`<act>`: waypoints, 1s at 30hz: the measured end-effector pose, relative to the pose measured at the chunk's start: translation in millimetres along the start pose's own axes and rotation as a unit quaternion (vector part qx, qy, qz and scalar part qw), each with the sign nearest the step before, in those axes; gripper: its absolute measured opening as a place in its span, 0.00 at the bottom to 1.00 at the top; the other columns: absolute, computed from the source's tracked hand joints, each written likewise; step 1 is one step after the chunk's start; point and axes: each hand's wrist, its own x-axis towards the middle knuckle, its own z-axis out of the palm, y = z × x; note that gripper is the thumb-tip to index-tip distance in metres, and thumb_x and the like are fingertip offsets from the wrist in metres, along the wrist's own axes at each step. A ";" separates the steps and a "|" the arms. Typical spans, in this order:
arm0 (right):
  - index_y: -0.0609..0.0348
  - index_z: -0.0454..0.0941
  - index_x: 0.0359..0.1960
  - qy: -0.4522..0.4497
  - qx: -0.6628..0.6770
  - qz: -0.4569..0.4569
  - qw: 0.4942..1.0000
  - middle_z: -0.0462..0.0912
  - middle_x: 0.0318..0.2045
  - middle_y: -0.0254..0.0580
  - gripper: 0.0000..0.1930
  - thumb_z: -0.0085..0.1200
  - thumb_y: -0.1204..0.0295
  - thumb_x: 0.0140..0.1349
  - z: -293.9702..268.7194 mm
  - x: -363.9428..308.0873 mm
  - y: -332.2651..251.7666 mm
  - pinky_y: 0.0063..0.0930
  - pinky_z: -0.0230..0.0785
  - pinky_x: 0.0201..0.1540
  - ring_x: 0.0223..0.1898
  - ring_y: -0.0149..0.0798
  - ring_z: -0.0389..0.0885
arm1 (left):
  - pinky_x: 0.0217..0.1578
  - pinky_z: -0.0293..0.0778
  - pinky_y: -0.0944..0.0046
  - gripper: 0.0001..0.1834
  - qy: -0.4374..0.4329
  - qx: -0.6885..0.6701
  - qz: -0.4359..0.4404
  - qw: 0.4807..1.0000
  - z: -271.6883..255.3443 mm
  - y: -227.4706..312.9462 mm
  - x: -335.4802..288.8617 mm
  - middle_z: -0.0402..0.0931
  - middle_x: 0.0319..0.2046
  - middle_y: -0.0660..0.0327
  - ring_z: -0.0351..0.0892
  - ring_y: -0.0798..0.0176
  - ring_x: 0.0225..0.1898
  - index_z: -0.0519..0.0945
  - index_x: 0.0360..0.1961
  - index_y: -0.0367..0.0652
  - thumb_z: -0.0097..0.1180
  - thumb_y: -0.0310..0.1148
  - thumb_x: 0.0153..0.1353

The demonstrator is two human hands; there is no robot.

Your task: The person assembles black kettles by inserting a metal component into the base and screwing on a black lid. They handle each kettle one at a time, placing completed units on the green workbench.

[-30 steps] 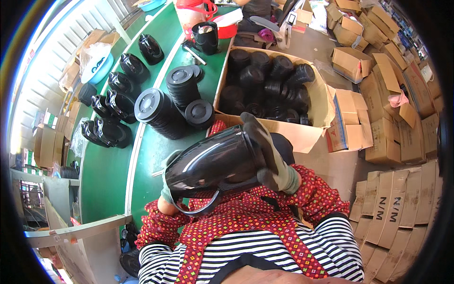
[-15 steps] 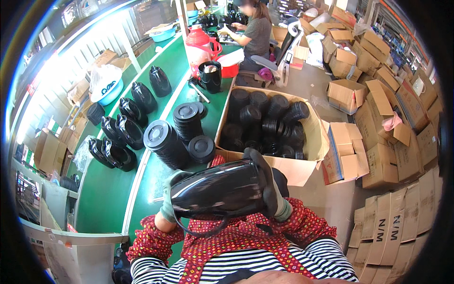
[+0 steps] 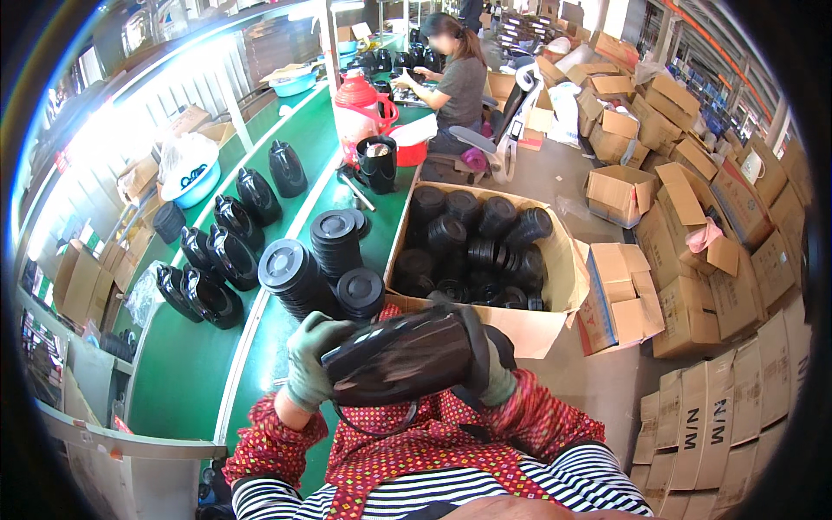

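A glossy black jug body [image 3: 399, 357] lies sideways in front of my chest, held between both hands. My left hand [image 3: 314, 357], in a grey-green glove, is closed on its left end. At the wider right end, my right hand [image 3: 490, 364] grips it, its glove dark over the palm; motion blurs the fingers. The thin loop of the jug's handle hangs below. Just beyond my hands stand stacks of round black ribbed bases [image 3: 290, 269] on the green worktop [image 3: 217, 364]. Several similar black jug bodies [image 3: 232, 256] stand upright to the left.
A large open carton [image 3: 563, 290] of black round parts stands ahead, right of the bench. A red thermos [image 3: 357, 108] and a black jug [image 3: 378, 165] stand farther up. A co-worker [image 3: 459, 82] works at the far end. Cardboard boxes [image 3: 685, 303] pile up on the right.
The jug body has turned and dropped slightly in my hands. My left hand has shifted its hold, with more of its glove showing. The whole view has swung slightly.
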 end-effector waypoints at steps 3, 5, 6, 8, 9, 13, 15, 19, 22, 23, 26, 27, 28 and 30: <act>0.63 0.70 0.74 -0.043 0.128 0.207 0.969 0.80 0.68 0.45 0.38 0.43 0.41 0.81 -13.7 -17.4 31.5 0.41 0.68 0.73 0.67 0.40 0.79 | 0.41 0.82 0.56 0.22 -0.144 0.135 0.247 0.949 -10.7 18.3 13.0 0.81 0.36 0.56 0.83 0.50 0.37 0.91 0.46 0.49 0.73 0.36 0.45; 0.63 0.66 0.76 -0.024 0.324 0.279 0.904 0.75 0.72 0.48 0.40 0.45 0.39 0.79 -4.2 -14.1 2.7 0.41 0.68 0.73 0.68 0.42 0.77 | 0.40 0.82 0.57 0.22 -0.105 -0.006 0.095 0.990 -3.9 -9.8 -0.9 0.82 0.37 0.56 0.84 0.49 0.36 0.90 0.47 0.44 0.73 0.32 0.47; 0.64 0.63 0.78 0.054 0.350 0.302 0.885 0.70 0.76 0.50 0.43 0.47 0.39 0.78 10.7 -13.3 -20.7 0.42 0.67 0.74 0.71 0.45 0.76 | 0.44 0.83 0.57 0.21 -0.093 -0.049 0.021 0.994 -0.5 -23.2 -12.4 0.85 0.41 0.57 0.86 0.52 0.39 0.89 0.48 0.42 0.74 0.31 0.50; 0.65 0.58 0.80 0.001 0.132 0.095 0.987 0.62 0.79 0.54 0.44 0.48 0.40 0.78 21.0 -10.6 -10.4 0.43 0.60 0.77 0.76 0.50 0.69 | 0.61 0.81 0.54 0.30 -0.108 -0.506 -0.246 0.819 47.6 -117.2 -79.0 0.83 0.62 0.49 0.85 0.55 0.59 0.81 0.64 0.36 0.74 0.35 0.63; 0.66 0.55 0.81 -0.071 -0.065 -0.073 0.993 0.58 0.81 0.57 0.44 0.49 0.43 0.78 22.9 -8.5 -26.9 0.44 0.53 0.80 0.79 0.53 0.62 | 0.72 0.71 0.51 0.34 -0.162 -0.520 -0.152 0.825 59.4 -93.4 -69.7 0.76 0.70 0.48 0.79 0.52 0.68 0.72 0.74 0.38 0.69 0.32 0.70; 0.67 0.51 0.83 -0.100 -0.218 -0.296 0.925 0.54 0.82 0.60 0.44 0.51 0.48 0.78 18.8 3.6 -37.3 0.48 0.41 0.83 0.84 0.56 0.48 | 0.74 0.69 0.50 0.33 -0.138 -0.485 -0.166 0.848 86.6 -88.9 -66.1 0.73 0.72 0.49 0.76 0.51 0.70 0.71 0.75 0.39 0.66 0.33 0.72; 0.65 0.55 0.82 0.010 -0.054 -0.138 0.989 0.64 0.78 0.53 0.39 0.49 0.52 0.80 16.3 -2.9 -11.0 0.44 0.50 0.82 0.80 0.48 0.60 | 0.64 0.75 0.53 0.29 -0.069 -0.445 -0.169 0.877 74.3 -96.0 -60.1 0.79 0.61 0.50 0.82 0.51 0.60 0.77 0.67 0.39 0.69 0.35 0.66; 0.60 0.62 0.80 0.071 0.150 0.011 0.986 0.74 0.73 0.43 0.31 0.42 0.54 0.85 -4.9 3.1 48.6 0.38 0.61 0.78 0.73 0.39 0.72 | 0.44 0.81 0.56 0.27 0.019 -0.030 -0.038 0.999 17.4 -37.6 -6.8 0.84 0.36 0.52 0.86 0.49 0.38 0.89 0.46 0.39 0.80 0.42 0.47; 0.61 0.60 0.80 0.062 0.164 0.105 0.979 0.72 0.74 0.45 0.33 0.39 0.50 0.85 31.8 4.8 -16.4 0.38 0.57 0.80 0.75 0.41 0.69 | 0.50 0.82 0.56 0.32 0.026 -0.208 -0.126 0.970 23.0 -53.9 -36.8 0.87 0.44 0.54 0.87 0.53 0.45 0.87 0.51 0.38 0.82 0.41 0.45; 0.62 0.56 0.82 0.056 0.132 0.065 0.988 0.66 0.78 0.48 0.35 0.39 0.49 0.85 23.5 1.2 -8.2 0.39 0.53 0.81 0.78 0.43 0.64 | 0.54 0.83 0.56 0.30 0.046 -0.366 -0.189 0.910 36.3 -57.7 -50.8 0.87 0.48 0.55 0.88 0.54 0.50 0.86 0.54 0.37 0.80 0.38 0.51; 0.59 0.54 0.83 -0.104 -0.213 -0.171 0.957 0.53 0.81 0.62 0.50 0.56 0.40 0.70 20.3 6.2 -55.4 0.53 0.47 0.81 0.81 0.60 0.54 | 0.65 0.80 0.53 0.28 -0.081 -0.634 -0.290 0.713 70.9 -63.5 -74.2 0.81 0.62 0.53 0.82 0.54 0.62 0.77 0.68 0.37 0.67 0.31 0.69; 0.58 0.56 0.83 -0.155 -0.347 -0.252 0.890 0.51 0.81 0.67 0.56 0.65 0.36 0.63 17.9 13.3 -67.0 0.59 0.46 0.80 0.81 0.68 0.52 | 0.66 0.79 0.53 0.28 -0.114 -0.646 -0.274 0.703 83.4 -61.7 -75.1 0.80 0.63 0.53 0.81 0.54 0.63 0.75 0.69 0.37 0.66 0.31 0.70; 0.55 0.60 0.82 -0.184 -0.377 -0.262 0.869 0.52 0.81 0.68 0.56 0.67 0.37 0.59 20.9 17.1 -74.1 0.62 0.47 0.79 0.80 0.70 0.53 | 0.67 0.78 0.53 0.28 -0.142 -0.643 -0.247 0.710 97.9 -61.8 -74.4 0.78 0.64 0.52 0.80 0.54 0.64 0.74 0.70 0.37 0.65 0.31 0.71; 0.48 0.67 0.80 -0.239 -0.432 -0.289 0.820 0.53 0.80 0.69 0.55 0.72 0.37 0.52 26.6 24.2 -84.4 0.68 0.49 0.78 0.78 0.76 0.54 | 0.68 0.77 0.52 0.29 -0.166 -0.640 -0.222 0.717 109.5 -59.1 -75.8 0.75 0.67 0.51 0.78 0.54 0.66 0.71 0.72 0.38 0.62 0.31 0.73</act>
